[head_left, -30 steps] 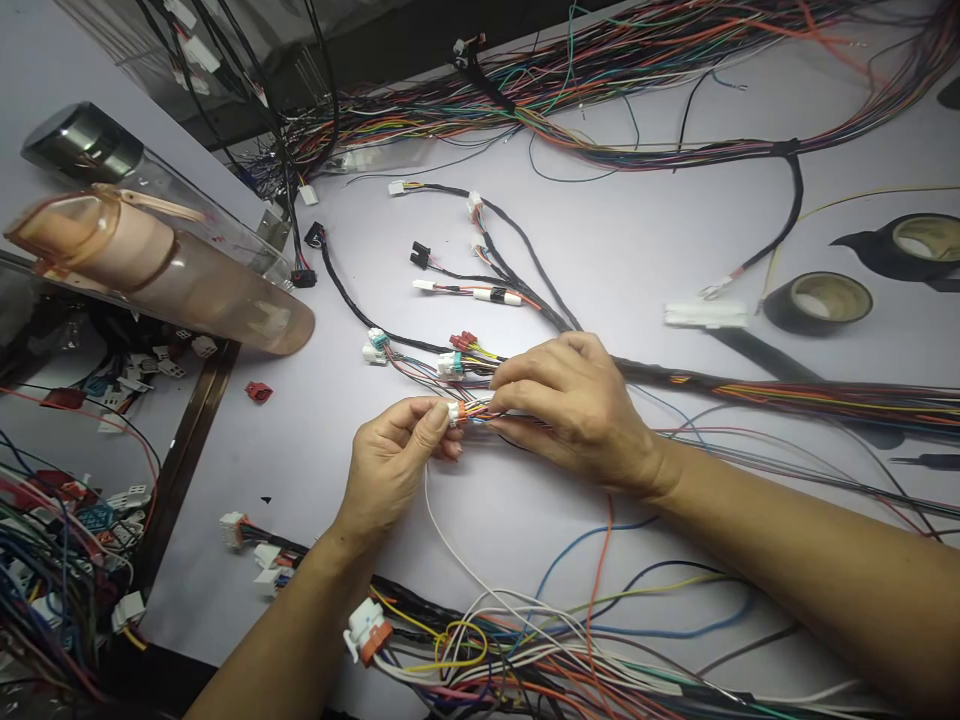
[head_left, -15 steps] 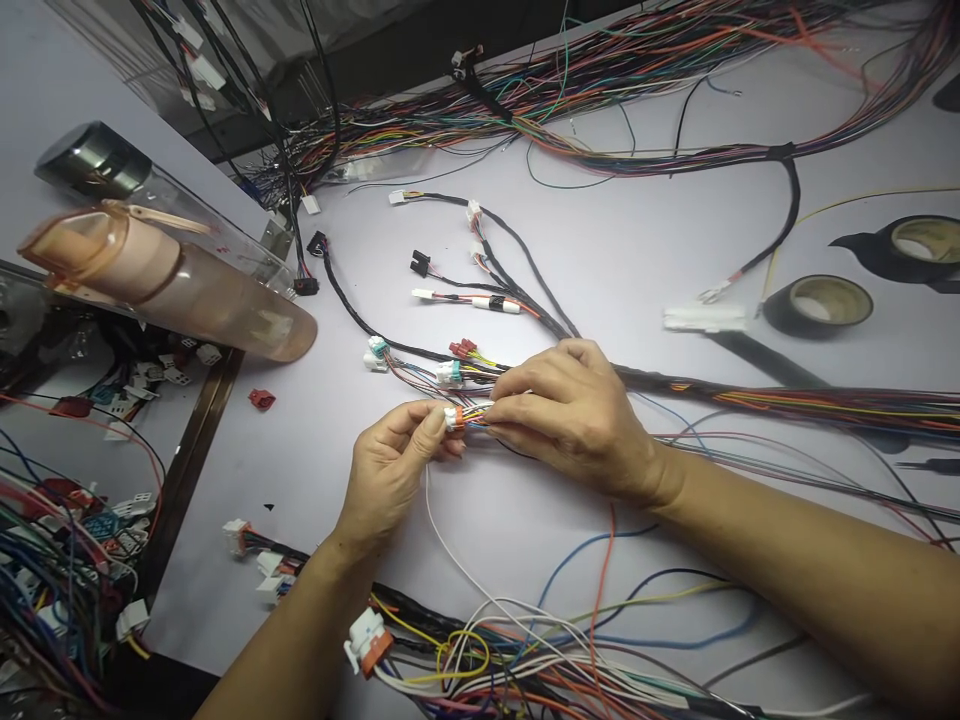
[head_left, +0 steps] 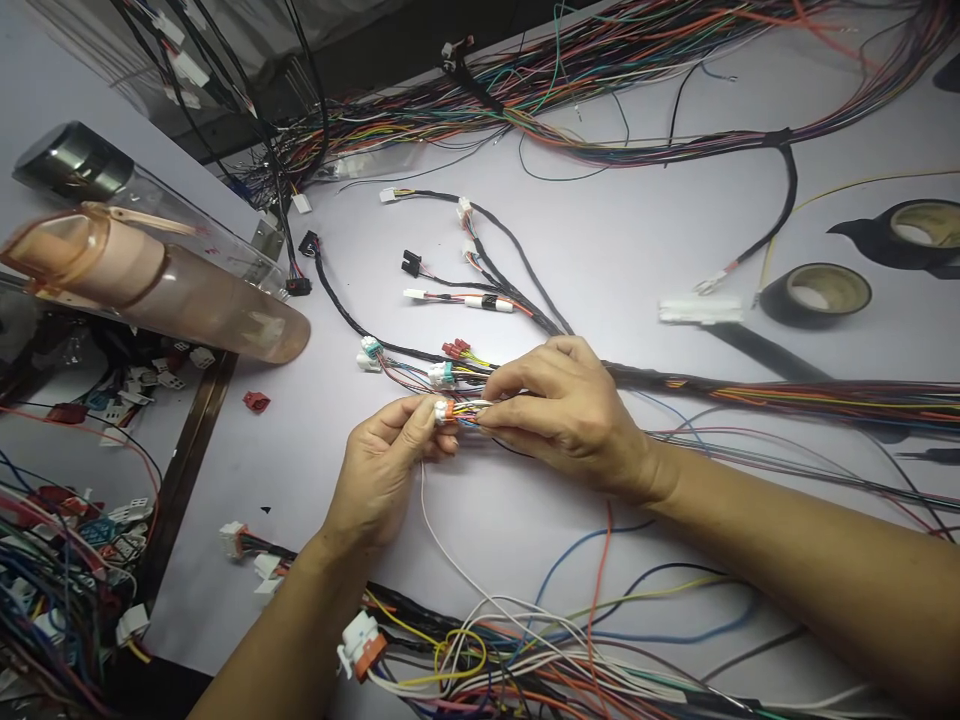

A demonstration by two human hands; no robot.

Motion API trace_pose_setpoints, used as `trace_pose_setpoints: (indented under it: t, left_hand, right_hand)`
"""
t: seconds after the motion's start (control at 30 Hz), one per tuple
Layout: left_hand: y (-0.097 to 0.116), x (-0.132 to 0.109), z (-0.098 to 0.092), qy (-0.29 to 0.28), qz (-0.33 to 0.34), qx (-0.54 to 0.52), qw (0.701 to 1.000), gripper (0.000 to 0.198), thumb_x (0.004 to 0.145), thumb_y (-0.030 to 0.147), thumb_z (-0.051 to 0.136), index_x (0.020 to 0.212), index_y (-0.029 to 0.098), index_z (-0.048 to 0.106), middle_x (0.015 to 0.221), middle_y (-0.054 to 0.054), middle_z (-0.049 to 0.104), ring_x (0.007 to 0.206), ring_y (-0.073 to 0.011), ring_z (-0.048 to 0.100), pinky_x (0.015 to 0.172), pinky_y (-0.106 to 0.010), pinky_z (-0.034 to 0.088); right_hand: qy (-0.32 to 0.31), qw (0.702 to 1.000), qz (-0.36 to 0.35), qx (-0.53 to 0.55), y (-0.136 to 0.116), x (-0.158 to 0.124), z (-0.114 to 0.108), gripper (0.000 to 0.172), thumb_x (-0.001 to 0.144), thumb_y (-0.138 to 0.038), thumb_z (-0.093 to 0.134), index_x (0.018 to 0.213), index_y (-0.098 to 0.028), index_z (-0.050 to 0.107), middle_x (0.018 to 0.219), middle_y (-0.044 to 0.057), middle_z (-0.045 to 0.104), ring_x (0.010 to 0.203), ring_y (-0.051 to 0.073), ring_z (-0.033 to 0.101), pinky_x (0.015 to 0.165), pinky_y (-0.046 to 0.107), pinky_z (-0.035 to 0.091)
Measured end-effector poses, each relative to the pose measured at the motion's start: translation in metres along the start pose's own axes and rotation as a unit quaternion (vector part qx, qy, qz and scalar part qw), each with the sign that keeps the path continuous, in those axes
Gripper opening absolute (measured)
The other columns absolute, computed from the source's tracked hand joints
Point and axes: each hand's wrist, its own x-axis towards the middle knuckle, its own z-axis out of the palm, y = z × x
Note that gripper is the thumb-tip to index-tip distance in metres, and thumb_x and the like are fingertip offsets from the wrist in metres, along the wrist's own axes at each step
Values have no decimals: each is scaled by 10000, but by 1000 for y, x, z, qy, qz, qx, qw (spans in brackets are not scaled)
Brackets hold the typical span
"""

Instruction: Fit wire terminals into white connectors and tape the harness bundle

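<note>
My left hand (head_left: 390, 450) pinches a small white and orange wire connector (head_left: 445, 411) between thumb and fingers. Just to its right, my right hand (head_left: 562, 410) has its fingertips closed on the thin coloured wires (head_left: 471, 409) that run into the back of that connector. Right behind the hands lie a white and teal connector (head_left: 442, 375) and a red connector (head_left: 457, 348) on their own wires. A taped black wire harness (head_left: 637, 378) stretches from beyond my right hand to the right edge. The wire ends inside the connector are too small to make out.
At left lie two bottles, one pinkish (head_left: 225, 300). Black tape rolls (head_left: 817, 290) sit at right. A second harness with a white and orange connector (head_left: 361, 645) lies in front. Long wire bundles (head_left: 600, 130) line the back. Loose connectors (head_left: 135, 520) fill the lower left.
The whole view has shifted slightly, so everything sits a little further left. Both hands keep their hold on the connector and its wires.
</note>
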Motion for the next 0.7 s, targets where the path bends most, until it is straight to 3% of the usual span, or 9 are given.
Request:
trace_pose_setpoints:
  t: [0.7]
  left_hand:
    - [5,1,1,-2,-15,-14,1000,187,837,329,664,899,161,719,839,-23,681,644,-72,607,636,-182,528]
  right_hand:
    - [46,999,-4,-24,0,-2,-1,117,903,-305,611,882,-236,703,893,-26,722,750,110,609,762,322,340]
